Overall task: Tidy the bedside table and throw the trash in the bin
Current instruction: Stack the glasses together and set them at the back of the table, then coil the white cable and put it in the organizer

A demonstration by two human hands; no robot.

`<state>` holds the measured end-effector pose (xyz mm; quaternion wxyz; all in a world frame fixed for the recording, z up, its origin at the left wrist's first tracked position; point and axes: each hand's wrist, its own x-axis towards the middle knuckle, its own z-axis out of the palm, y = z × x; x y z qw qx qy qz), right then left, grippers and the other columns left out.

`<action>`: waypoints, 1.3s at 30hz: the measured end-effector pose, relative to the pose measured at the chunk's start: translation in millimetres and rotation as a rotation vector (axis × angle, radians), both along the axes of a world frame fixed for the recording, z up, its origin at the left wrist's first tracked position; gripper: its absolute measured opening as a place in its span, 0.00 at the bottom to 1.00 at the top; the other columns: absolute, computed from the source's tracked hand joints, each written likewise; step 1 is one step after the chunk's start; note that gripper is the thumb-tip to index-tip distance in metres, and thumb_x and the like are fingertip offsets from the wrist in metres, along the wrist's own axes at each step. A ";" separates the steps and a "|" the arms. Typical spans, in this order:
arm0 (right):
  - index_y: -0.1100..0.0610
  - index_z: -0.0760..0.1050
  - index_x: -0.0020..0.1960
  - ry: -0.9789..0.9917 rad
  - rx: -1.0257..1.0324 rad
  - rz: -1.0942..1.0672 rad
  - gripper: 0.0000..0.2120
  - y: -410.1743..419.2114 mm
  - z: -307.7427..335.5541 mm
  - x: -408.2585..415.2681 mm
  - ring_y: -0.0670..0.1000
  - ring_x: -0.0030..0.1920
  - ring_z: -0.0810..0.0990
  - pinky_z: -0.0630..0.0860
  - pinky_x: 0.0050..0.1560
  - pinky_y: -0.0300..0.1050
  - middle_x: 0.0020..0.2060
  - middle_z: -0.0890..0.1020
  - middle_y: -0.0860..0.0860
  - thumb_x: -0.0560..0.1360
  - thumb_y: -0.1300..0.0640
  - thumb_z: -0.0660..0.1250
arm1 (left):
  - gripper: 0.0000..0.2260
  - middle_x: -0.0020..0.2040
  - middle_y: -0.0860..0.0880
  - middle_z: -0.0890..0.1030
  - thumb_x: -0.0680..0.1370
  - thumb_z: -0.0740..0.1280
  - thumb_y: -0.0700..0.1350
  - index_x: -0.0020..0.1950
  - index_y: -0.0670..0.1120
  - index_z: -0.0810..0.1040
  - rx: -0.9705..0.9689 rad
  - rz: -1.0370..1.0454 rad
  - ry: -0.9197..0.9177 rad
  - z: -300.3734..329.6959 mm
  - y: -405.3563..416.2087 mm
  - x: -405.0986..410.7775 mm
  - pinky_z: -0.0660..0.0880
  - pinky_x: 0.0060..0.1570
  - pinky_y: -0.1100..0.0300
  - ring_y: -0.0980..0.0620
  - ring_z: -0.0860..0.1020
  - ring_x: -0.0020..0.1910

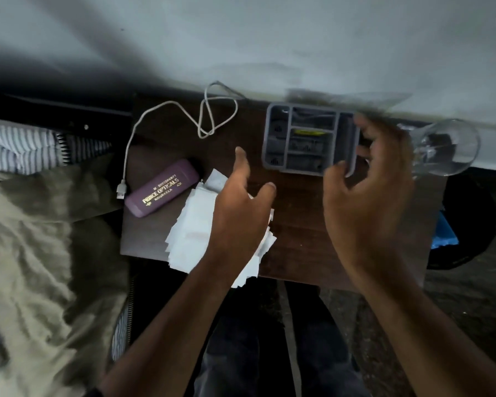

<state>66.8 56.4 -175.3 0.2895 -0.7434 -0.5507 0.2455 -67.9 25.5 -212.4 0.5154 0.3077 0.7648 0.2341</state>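
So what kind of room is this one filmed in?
Most likely a bedroom: a small dark wooden bedside table stands against a pale wall, with rumpled olive bedding beside it and a purple glasses case lying on top.

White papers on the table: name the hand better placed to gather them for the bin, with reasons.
Left. The left hand hovers open directly over the white papers. The right hand is by the grey organiser tray, with a clear glass just beyond it.

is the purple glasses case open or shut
Shut. The glasses case lies flat on the table with its lid closed along the whole length, gold lettering facing up, nothing of the inside showing.
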 end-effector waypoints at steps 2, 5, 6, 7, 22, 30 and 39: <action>0.62 0.76 0.65 0.044 0.029 0.103 0.20 -1.7 1.0 -27.6 0.50 0.56 0.79 0.80 0.55 0.42 0.58 0.79 0.57 0.74 0.68 0.66 | 0.31 0.35 0.59 0.79 0.80 0.65 0.38 0.82 0.47 0.60 0.042 0.000 0.077 2.5 -6.8 -11.6 0.65 0.40 0.84 0.82 0.71 0.35; 0.61 0.78 0.64 0.182 -0.177 0.252 0.18 -0.1 -8.3 -80.0 0.49 0.55 0.79 0.77 0.58 0.42 0.57 0.80 0.55 0.75 0.64 0.69 | 0.30 0.73 0.52 0.77 0.81 0.66 0.38 0.82 0.47 0.62 0.047 0.069 0.090 6.6 -16.5 -34.4 0.68 0.62 0.74 0.76 0.73 0.60; 0.61 0.78 0.66 0.213 -0.261 0.290 0.18 2.0 -15.2 -97.0 0.51 0.57 0.80 0.76 0.60 0.44 0.58 0.80 0.56 0.76 0.62 0.70 | 0.29 0.76 0.49 0.75 0.82 0.66 0.39 0.82 0.47 0.62 0.049 0.075 0.090 7.3 -21.5 -44.7 0.70 0.68 0.64 0.65 0.73 0.69; 0.61 0.77 0.67 0.225 -0.321 0.305 0.20 6.1 -23.7 -112.5 0.53 0.58 0.80 0.75 0.61 0.45 0.60 0.80 0.56 0.76 0.59 0.71 | 0.29 0.76 0.48 0.75 0.82 0.66 0.40 0.82 0.49 0.62 0.052 0.066 0.113 8.0 -26.8 -54.5 0.71 0.71 0.56 0.58 0.72 0.73; 0.56 0.83 0.46 0.373 -0.310 0.075 0.09 66.1 -72.1 -159.9 0.49 0.34 0.82 0.84 0.45 0.58 0.36 0.85 0.52 0.77 0.65 0.66 | 0.28 0.73 0.61 0.73 0.81 0.64 0.38 0.80 0.55 0.67 0.108 0.212 0.084 17.7 -63.3 -110.6 0.72 0.62 0.68 0.76 0.74 0.59; 0.53 0.84 0.54 0.430 -0.097 0.305 0.08 20.6 17.6 -105.7 0.43 0.36 0.84 0.82 0.39 0.41 0.36 0.85 0.42 0.79 0.59 0.68 | 0.30 0.53 0.52 0.74 0.75 0.65 0.38 0.78 0.42 0.67 0.503 0.077 0.510 34.3 -21.0 -126.2 0.73 0.56 0.65 0.63 0.71 0.51; 0.46 0.82 0.58 0.552 0.010 0.361 0.08 7.7 74.0 -13.9 0.53 0.40 0.86 0.81 0.36 0.47 0.42 0.87 0.48 0.81 0.48 0.69 | 0.06 0.54 0.53 0.74 0.78 0.71 0.49 0.49 0.48 0.86 0.489 -0.142 0.645 40.1 2.6 -111.2 0.71 0.60 0.63 0.47 0.76 0.56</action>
